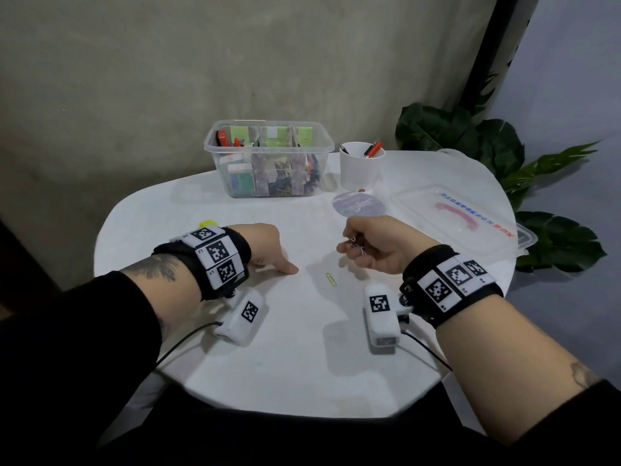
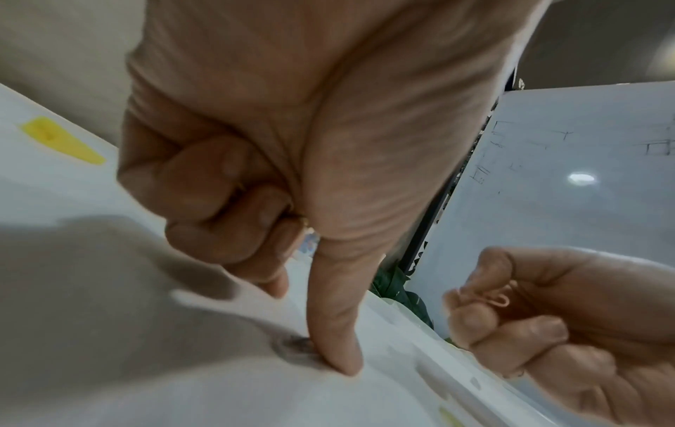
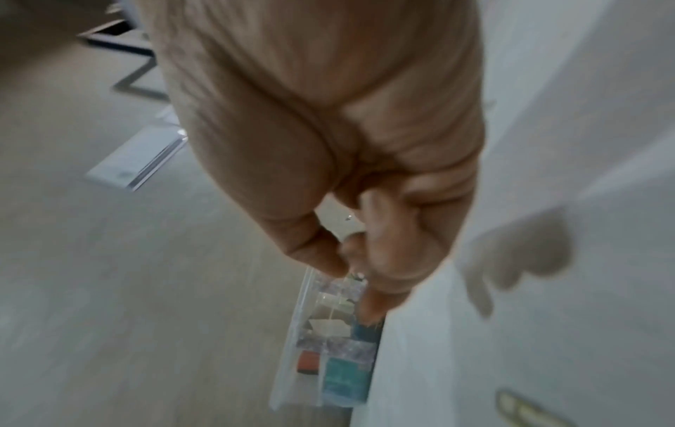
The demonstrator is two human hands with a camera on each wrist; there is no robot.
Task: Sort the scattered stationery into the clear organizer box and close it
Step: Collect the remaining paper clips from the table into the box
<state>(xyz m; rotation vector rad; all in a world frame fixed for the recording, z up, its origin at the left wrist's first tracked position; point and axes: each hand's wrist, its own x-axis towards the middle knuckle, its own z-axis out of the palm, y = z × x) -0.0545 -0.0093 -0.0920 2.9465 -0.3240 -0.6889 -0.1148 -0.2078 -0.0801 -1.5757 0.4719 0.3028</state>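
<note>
I see the clear organizer box [image 1: 268, 159] standing open near the far edge of the tabletop [image 1: 302, 348], left of centre, its compartments already holding coloured pads, clips and a red item. Its clear lid [image 1: 460, 220], with a pink handle and printed lettering, lies flat by the right edge, well apart from the box. One yellow paper clip [image 1: 331, 279] lies loose on the tabletop toward the near side, between my two hands.

My right hand [image 1: 379, 245] is raised a little above the surface, fingers curled in, pinching a few small metal paper clips [image 1: 358, 245] between thumb and fingertips; the left wrist view shows a wire loop of one clip poking out of that curl. My left hand [image 1: 265, 247] is down on the tabletop with its outer fingers folded into the palm. One digit, the thumb I think, is stretched out and its tip presses the surface. Whether anything sits under that tip I cannot tell; there is only a dark smudge beside it.

A white cup [image 1: 361, 166] with red and dark pens stands just right of the box. In front of the cup lies a round purplish disc [image 1: 359, 204]. A small yellow piece [image 1: 206, 224] rests near the left edge, partly hidden behind my left wristband. A leafy plant [image 1: 487, 142] stands beyond the far right edge.
</note>
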